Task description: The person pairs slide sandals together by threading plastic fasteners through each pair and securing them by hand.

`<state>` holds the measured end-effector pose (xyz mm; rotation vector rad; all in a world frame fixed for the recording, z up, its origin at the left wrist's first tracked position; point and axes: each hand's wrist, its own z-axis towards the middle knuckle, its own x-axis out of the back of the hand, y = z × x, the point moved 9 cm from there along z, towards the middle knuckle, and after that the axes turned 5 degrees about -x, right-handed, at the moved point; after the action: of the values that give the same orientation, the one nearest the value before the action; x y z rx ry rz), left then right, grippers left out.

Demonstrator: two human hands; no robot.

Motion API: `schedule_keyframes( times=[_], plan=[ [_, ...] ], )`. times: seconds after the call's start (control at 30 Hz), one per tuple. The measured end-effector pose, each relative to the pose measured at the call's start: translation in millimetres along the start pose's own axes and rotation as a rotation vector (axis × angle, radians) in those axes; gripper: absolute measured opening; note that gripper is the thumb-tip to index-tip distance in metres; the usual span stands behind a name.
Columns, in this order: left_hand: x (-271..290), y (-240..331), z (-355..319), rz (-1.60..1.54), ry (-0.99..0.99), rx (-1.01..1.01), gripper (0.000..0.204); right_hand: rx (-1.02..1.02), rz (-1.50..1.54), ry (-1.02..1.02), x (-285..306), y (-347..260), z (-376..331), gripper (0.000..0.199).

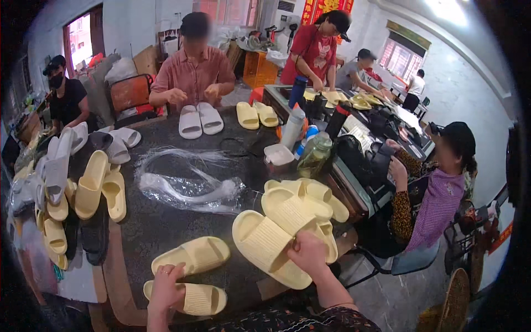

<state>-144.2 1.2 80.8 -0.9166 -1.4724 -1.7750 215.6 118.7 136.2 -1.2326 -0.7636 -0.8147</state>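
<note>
Working inside white walls [130,27], at a dark table [133,249], and facing a co-worker in a pink shirt [193,77] across it. Having in the middle some crumpled clear plastic [188,191], with a grey pair of slippers [200,120] standing behind, and at the left a heap of grey and yellow slippers [91,185]. With the right hand [308,252], pinching the side of a ribbed yellow slipper [260,240], just beside other yellow slippers [318,206] at the table's right side. With the left hand [167,282], bending narrowly over a yellow pair [203,252] near the front edge; not being able to tell, from this angle, whether gripping or only resting.
</note>
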Motion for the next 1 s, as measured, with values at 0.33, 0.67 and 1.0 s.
schedule_keyframes(
  times=[0.33, 0.67, 1.0],
  plan=[
    [-8.0, 5.7, 25.3, 0.028, 0.146, 0.065, 0.021, -0.161, -0.109, 0.121, 38.7, 37.5, 41.7, 0.019],
    [-29.6, 17.1, -10.4, -0.008, 0.213, 0.176, 0.015, -0.182, 0.205, 0.317, 27.3, 65.5, 39.3, 0.062],
    [-92.6, 17.1, -9.5, -0.192, 0.060, 0.475, 0.037, 0.347, 0.361, -0.217, -61.8, -81.1, -29.2, 0.043]
  ],
)
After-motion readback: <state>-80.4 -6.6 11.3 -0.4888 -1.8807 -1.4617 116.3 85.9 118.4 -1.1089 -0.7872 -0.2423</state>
